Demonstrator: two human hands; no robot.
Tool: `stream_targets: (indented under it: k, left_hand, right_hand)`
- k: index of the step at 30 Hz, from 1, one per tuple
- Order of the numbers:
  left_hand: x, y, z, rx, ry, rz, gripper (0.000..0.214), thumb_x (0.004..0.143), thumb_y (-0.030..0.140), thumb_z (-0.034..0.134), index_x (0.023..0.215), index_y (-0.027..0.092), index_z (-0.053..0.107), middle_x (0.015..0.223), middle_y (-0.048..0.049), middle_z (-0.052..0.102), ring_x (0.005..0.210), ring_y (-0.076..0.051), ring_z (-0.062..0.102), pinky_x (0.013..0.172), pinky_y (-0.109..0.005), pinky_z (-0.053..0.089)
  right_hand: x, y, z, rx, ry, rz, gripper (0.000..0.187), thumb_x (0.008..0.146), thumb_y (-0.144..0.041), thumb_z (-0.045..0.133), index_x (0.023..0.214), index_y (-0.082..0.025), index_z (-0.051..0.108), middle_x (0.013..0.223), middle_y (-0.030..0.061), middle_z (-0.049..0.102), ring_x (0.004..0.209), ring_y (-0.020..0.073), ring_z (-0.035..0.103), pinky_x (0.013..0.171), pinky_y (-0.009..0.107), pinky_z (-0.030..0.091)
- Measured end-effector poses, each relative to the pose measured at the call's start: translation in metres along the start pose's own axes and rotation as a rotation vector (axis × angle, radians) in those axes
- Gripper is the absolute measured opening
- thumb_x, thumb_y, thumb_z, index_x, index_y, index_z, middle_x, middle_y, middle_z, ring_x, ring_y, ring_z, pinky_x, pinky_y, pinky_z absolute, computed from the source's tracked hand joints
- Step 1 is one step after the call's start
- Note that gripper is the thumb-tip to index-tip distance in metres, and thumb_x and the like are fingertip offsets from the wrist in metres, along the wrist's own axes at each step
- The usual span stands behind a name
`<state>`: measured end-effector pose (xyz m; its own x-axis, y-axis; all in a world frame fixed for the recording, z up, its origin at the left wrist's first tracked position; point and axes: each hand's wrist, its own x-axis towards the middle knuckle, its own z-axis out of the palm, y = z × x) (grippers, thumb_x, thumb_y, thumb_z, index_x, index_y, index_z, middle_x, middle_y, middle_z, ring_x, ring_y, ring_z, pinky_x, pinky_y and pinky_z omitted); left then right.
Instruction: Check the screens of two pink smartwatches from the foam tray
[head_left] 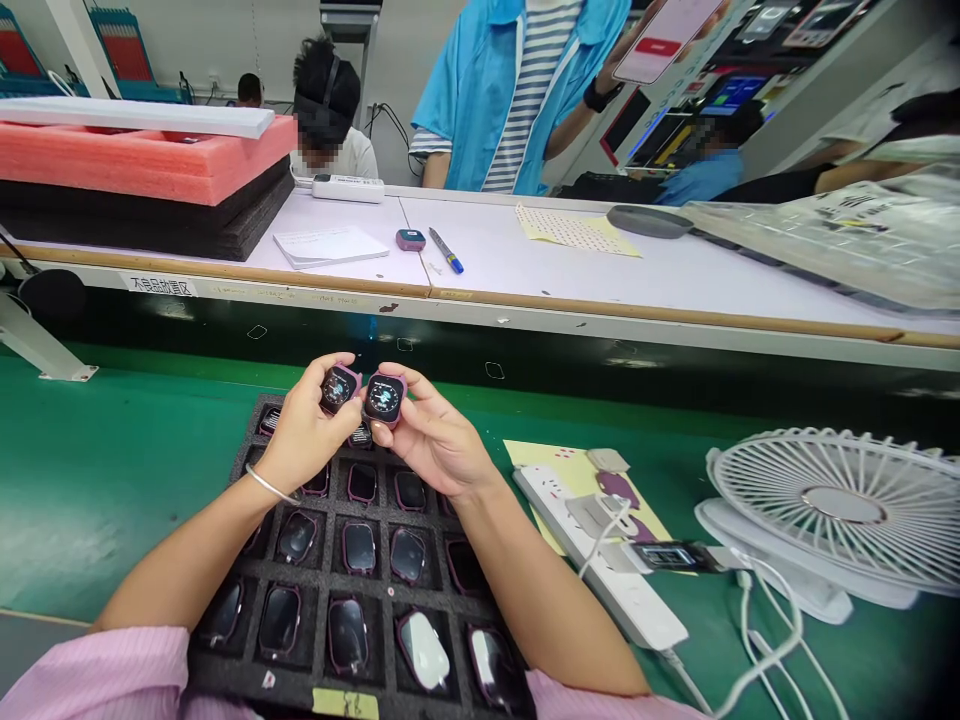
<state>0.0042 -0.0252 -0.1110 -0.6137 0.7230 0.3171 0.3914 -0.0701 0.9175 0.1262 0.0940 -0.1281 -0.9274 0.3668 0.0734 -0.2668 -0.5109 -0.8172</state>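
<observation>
My left hand grips a smartwatch body with a purple case, its screen lit with a dial. Close beside it, my right hand holds a second purple smartwatch body by its edges, also with a lit dial. Both screens face me, above the far part of a black foam tray. In the tray's compartments lie several dark-screened watch bodies. One compartment near the front holds a white rounded piece. My forearms hide parts of the tray.
Right of the tray are a white power strip with plugs and cables, and a white fan. A raised shelf behind carries a pen, another watch body, paper and stacked pink foam. A person in blue stands beyond.
</observation>
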Motion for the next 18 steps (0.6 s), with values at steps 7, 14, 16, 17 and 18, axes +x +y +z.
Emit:
stream_targets:
  k: [7, 14, 16, 17, 18]
  left_hand:
    - [0.0018, -0.003, -0.0009, 0.026, -0.015, -0.029, 0.044, 0.077, 0.022, 0.059, 0.121, 0.016, 0.059, 0.099, -0.0043, 0.069, 0.081, -0.014, 0.063, 0.072, -0.025, 0.048]
    - [0.0024, -0.0028, -0.0014, -0.015, -0.006, -0.017, 0.044, 0.078, 0.023, 0.062, 0.121, 0.016, 0.059, 0.101, -0.0045, 0.069, 0.087, -0.015, 0.064, 0.078, -0.026, 0.05]
    - [0.0028, -0.0029, -0.0023, 0.012, -0.021, -0.006, 0.042, 0.077, 0.021, 0.061, 0.119, 0.016, 0.06, 0.099, -0.0039, 0.069, 0.085, -0.015, 0.064, 0.076, -0.026, 0.049]
    - [0.0035, -0.0035, -0.0028, 0.019, -0.018, -0.004, 0.042, 0.077, 0.019, 0.061, 0.118, 0.016, 0.061, 0.099, -0.0038, 0.069, 0.085, -0.015, 0.064, 0.076, -0.026, 0.049]
    - [0.0047, -0.0044, -0.0033, 0.016, -0.008, -0.007, 0.043, 0.076, 0.018, 0.061, 0.118, 0.016, 0.061, 0.1, -0.0039, 0.069, 0.085, -0.015, 0.063, 0.076, -0.026, 0.049]
  right_hand:
    - [0.001, 0.0003, -0.0003, 0.01, -0.017, -0.021, 0.036, 0.077, -0.034, 0.083, 0.11, -0.03, 0.068, 0.098, 0.001, 0.073, 0.063, 0.0114, 0.058, 0.065, 0.03, 0.046]
    - [0.0008, 0.0005, -0.0001, 0.019, -0.019, 0.005, 0.04, 0.076, -0.034, 0.083, 0.112, -0.03, 0.067, 0.099, 0.0019, 0.072, 0.065, 0.0121, 0.059, 0.065, 0.03, 0.046]
    - [0.0003, 0.0, 0.0005, 0.009, -0.013, -0.012, 0.038, 0.076, -0.034, 0.083, 0.11, -0.029, 0.067, 0.098, 0.0021, 0.072, 0.063, 0.0118, 0.057, 0.064, 0.03, 0.046]
    - [0.0004, -0.0004, 0.0007, 0.007, -0.008, -0.024, 0.038, 0.076, -0.033, 0.083, 0.11, -0.028, 0.067, 0.098, 0.0024, 0.072, 0.063, 0.0117, 0.057, 0.064, 0.03, 0.046]
    - [0.0009, -0.001, 0.0009, 0.011, -0.001, -0.031, 0.038, 0.076, -0.032, 0.082, 0.11, -0.028, 0.067, 0.099, 0.0028, 0.072, 0.064, 0.0117, 0.057, 0.064, 0.03, 0.047]
